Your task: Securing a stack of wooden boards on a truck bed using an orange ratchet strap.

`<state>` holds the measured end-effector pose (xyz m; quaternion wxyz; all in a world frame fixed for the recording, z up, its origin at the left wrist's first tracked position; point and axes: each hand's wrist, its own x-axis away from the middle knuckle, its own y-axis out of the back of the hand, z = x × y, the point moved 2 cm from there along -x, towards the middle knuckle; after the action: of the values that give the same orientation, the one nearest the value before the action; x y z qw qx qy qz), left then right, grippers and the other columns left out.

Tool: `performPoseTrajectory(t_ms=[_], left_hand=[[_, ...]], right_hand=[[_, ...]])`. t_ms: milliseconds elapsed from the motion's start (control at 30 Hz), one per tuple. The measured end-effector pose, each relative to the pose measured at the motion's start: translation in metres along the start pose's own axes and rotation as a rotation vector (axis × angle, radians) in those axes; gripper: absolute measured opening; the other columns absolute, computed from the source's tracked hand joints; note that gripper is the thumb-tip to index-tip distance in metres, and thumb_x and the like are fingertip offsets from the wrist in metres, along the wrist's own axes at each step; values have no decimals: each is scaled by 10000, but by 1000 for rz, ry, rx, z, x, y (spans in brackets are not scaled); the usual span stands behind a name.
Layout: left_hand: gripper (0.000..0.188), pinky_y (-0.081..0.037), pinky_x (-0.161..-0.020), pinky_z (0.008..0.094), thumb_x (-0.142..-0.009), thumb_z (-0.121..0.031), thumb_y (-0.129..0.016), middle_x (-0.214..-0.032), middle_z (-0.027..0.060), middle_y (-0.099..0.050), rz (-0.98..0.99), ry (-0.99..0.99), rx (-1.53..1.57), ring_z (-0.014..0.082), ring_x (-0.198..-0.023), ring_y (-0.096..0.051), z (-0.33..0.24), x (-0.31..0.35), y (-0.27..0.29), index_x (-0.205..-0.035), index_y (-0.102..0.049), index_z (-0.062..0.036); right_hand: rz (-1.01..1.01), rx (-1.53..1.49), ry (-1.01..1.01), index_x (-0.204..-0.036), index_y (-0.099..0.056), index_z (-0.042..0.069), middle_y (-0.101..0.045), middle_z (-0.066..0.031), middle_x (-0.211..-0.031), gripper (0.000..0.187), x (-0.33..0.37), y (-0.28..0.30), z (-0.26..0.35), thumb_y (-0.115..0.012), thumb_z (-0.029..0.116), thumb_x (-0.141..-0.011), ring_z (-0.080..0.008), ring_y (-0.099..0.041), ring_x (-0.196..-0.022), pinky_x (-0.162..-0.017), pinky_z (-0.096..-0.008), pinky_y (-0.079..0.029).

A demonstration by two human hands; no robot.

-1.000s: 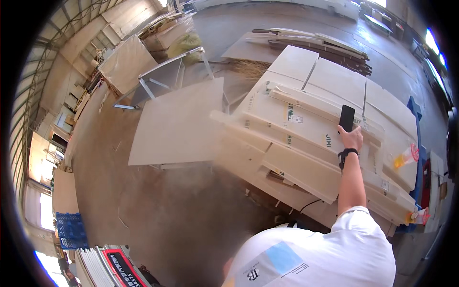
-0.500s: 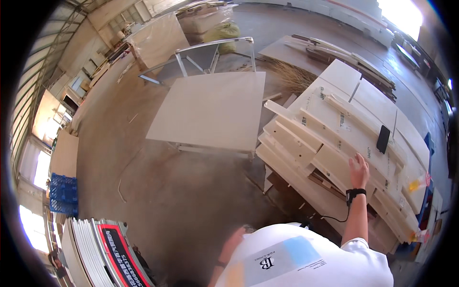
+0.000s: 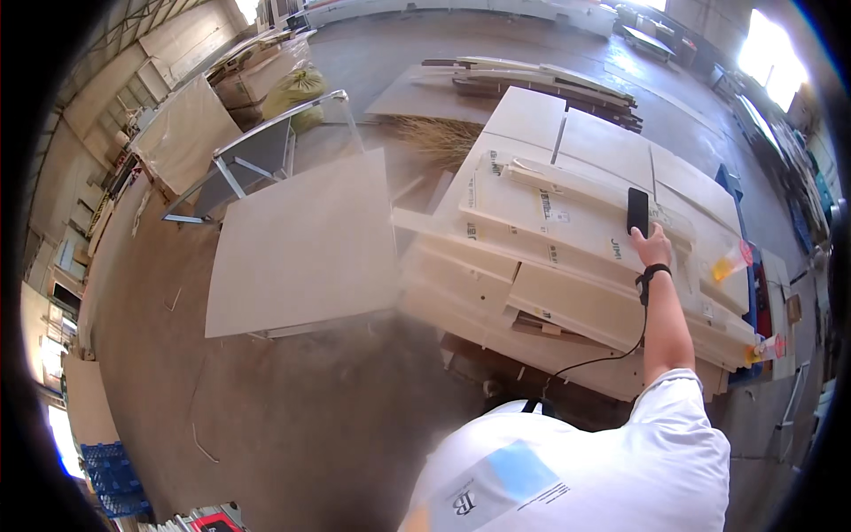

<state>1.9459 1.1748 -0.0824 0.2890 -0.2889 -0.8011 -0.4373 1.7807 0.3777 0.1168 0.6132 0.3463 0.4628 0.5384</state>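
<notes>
My right hand [image 3: 651, 246] reaches over a stack of pale boards and closes on the near end of a black smartphone [image 3: 638, 211]. Thumb and fingers lie on either side of that end. The phone appears to rest on the boards, alongside a long narrow plank [image 3: 576, 188]. A black strap [image 3: 654, 270] circles my right wrist, and a thin black cable [image 3: 612, 356] runs from it toward my body. Pale boards [image 3: 532, 244] with printed marks lie layered beneath the hand. My left hand is out of sight.
Two clear cups with yellow drink, a farther one [image 3: 732, 262] and a nearer one [image 3: 764, 348], stand at the stack's right edge. Left of the stack is a pale panel-topped table [image 3: 301, 248]. Blue crates [image 3: 113, 479] sit at lower left; long planks [image 3: 541, 84] lie behind.
My right hand has moved forward from above the boards to the smartphone and closed on it. My view has turned right, and my left arm has left it.
</notes>
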Motion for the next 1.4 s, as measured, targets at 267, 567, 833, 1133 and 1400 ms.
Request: performPoseTrajectory(t_ms=[267, 567, 833, 1133, 1400], left_hand=[[489, -449, -1124, 395, -1077, -369, -516, -1444, 194, -622, 110, 80, 19, 303, -1332, -589, -47, 47, -1, -1395, -614, -10], [427, -533, -978, 416, -1045, -386, -556, -1245, 195, -718, -12, -346, 20, 293, -1125, -693, -78, 71, 28, -1241, -698, -34], [348, -547, -753, 341, -988, -359, -710, -922, 93, -759, -193, -60, 374, 168, -796, -682, -121, 64, 120, -1091, -728, -28], [975, -464, -1074, 339, -1008, -60, -653, -1675, 79, -342, -95, -1039, 993, 179, -1400, -465, -93, 42, 235, -1707, 16, -176], [849, -324, -1203, 375, -1081, -129, -549, -1642, 76, -346, -519, -986, 1295, 156, -1454, -376, 57, 56, 308, -1702, 29, -123]], right_hand=[[104, 208, -129, -1337, -592, 100, -706, -230, -1278, 836, -35, -38, 29, -766, 681, -760, -393, -658, -1243, -1017, -515, -537], [-44, -339, 116, -1343, -592, 2, -719, -169, -1171, 773, -44, -89, -16, -853, 473, -789, -278, -689, -1106, -965, -392, -523], [593, -1132, 491, -1336, -544, 25, -654, -51, -1071, 590, 232, -26, 189, -809, 46, -809, -154, -624, -934, -873, -315, -513], [1347, -933, 1185, -1235, -529, 12, -705, -129, -1080, 730, 580, 20, 362, -907, 171, -631, -237, -692, -1011, -938, -381, -533], [1583, -623, 1813, -1221, -558, 31, -757, -149, -1085, 726, 805, 50, 467, -953, 200, -636, -282, -746, -1030, -917, -411, -577]])
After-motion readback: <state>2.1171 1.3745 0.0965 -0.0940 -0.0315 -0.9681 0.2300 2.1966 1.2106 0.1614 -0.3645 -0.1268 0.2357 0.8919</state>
